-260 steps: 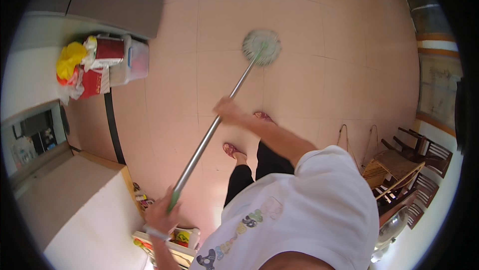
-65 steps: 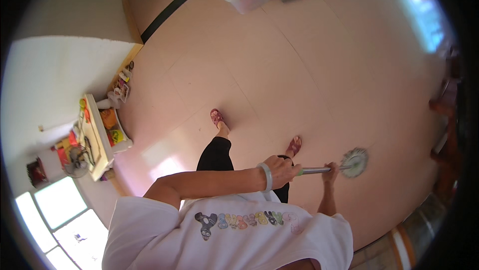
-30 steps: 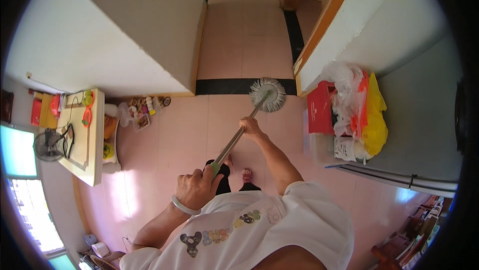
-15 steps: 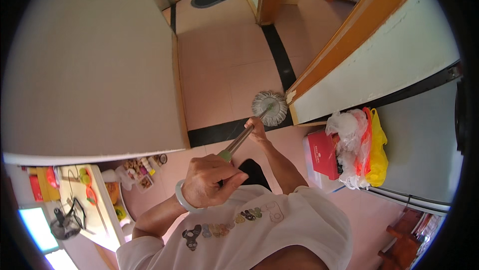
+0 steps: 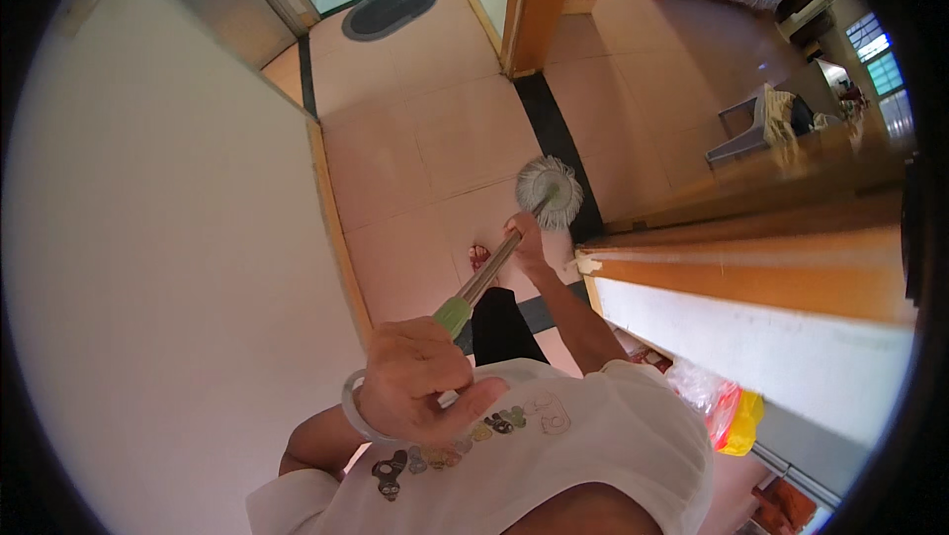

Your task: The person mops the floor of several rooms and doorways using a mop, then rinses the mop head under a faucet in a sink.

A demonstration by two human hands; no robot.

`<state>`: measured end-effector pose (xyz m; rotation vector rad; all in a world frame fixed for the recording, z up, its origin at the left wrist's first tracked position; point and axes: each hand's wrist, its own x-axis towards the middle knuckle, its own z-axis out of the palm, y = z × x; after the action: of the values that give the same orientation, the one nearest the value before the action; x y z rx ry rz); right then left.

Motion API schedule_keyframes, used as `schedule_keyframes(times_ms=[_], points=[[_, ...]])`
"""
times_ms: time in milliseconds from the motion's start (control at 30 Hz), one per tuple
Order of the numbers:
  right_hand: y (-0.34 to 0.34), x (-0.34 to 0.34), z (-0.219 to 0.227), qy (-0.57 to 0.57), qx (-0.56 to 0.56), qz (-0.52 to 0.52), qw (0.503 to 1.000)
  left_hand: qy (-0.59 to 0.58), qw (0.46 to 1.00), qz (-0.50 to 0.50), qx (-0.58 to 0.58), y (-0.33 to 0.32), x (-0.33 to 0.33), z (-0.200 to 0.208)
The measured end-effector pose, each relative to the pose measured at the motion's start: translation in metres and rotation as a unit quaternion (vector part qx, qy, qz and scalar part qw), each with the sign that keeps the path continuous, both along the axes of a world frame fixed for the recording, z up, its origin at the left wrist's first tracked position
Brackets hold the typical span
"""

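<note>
Mop head (image 5: pixel 550 189) now swung fwd past the doorway strip (image 5: pixel 559 154); handle (image 5: pixel 486 278) kept clenched by left hand (image 5: pixel 415 382) fingers, right hand (image 5: pixel 529 243) lower; mopping carried into hallway.

White printed T-shirt (image 5: pixel 554 446), black trousers (image 5: pixel 499 322) (wrist bangle (image 5: pixel 353 414) too).

The left hand (image 5: pixel 415 382) is closed tight, close to the chest, elbow bent. The right hand (image 5: pixel 529 243) is closed too, with its arm stretched forward and down.

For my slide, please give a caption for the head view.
Both hands, left and right, grip a mop on pink floor tiles.
</note>
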<state>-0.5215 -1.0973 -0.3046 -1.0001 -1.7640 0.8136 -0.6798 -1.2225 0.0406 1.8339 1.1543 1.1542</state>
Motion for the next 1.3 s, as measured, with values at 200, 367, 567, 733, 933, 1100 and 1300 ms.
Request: schedule_keyframes(times_ms=[200,367,567,733,933,1100,1300], points=[[0.167,-0.022,-0.036,-0.005,0.060,0.065,0.996,-0.004,1.000,-0.006,-0.021,0.148,-0.031,-0.027],[0.280,-0.054,-0.050,-0.155,-0.019,0.127,0.980,0.002,1.000,-0.022,0.000,0.239,-0.083,-0.054],[0.361,-0.098,-0.068,-0.135,0.012,0.065,0.989,-0.124,0.968,-0.184,0.115,0.344,-0.158,-0.102],[0.409,-0.176,-0.058,-0.157,-0.019,0.023,0.987,-0.188,0.966,-0.136,0.110,0.451,-0.263,-0.084],[0.469,-0.303,-0.037,-0.202,0.051,-0.072,0.975,-0.354,0.888,0.081,-0.281,0.574,-0.382,-0.033],[0.537,-0.405,-0.007,-0.205,-0.091,-0.137,0.965,-0.070,0.993,0.007,-0.099,0.697,-0.474,-0.027],[0.666,-0.515,0.021,-0.198,-0.170,-0.098,0.960,-0.290,0.949,0.042,-0.116,0.814,-0.564,-0.022]])
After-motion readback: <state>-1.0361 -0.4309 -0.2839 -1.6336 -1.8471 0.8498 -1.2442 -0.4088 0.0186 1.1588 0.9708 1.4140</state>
